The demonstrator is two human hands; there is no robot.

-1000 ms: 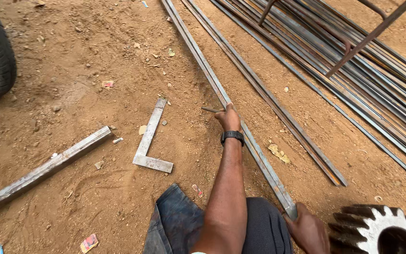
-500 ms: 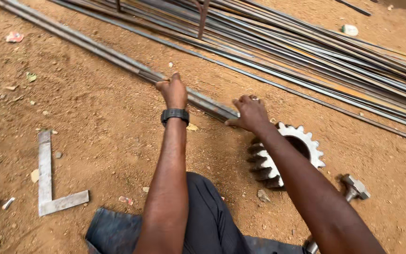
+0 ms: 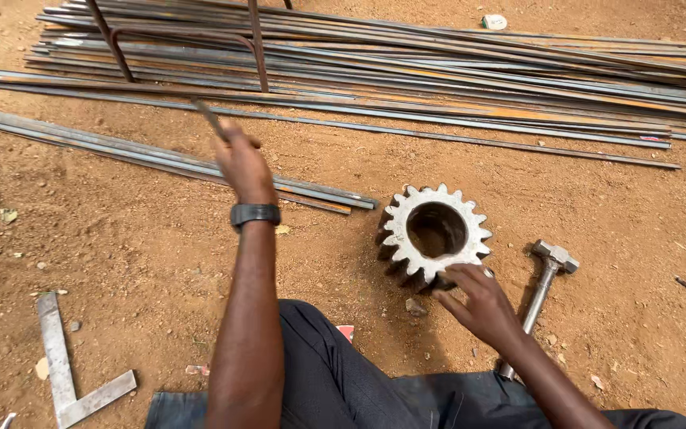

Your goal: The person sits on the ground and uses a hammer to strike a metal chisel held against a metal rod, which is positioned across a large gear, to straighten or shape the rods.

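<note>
Since half a second ago the left hand is lifted off the flat steel strips and raised, and the right hand is shifted from those strips down to the toothed gear.

Left hand: fingers closed around a thin dark rod-like tool, tip blurred, so its exact kind cannot be told. A dark wristwatch is worn on that wrist.

Right hand: fingers spread, fingertips touching the gear's lower rim. The gear is set on the dirt just right of the strips' end, bore facing up. A hammer is laid just beside it, apart from the hand.

A steel square is left well apart at lower left. A stack of long bars is piled beyond.

Risks, as judged:
- gear tipped or rolled on loose soil, fingers pinched under the teeth
- rod swung low, wrist or strips struck
- sharp strip ends near the knee
</note>
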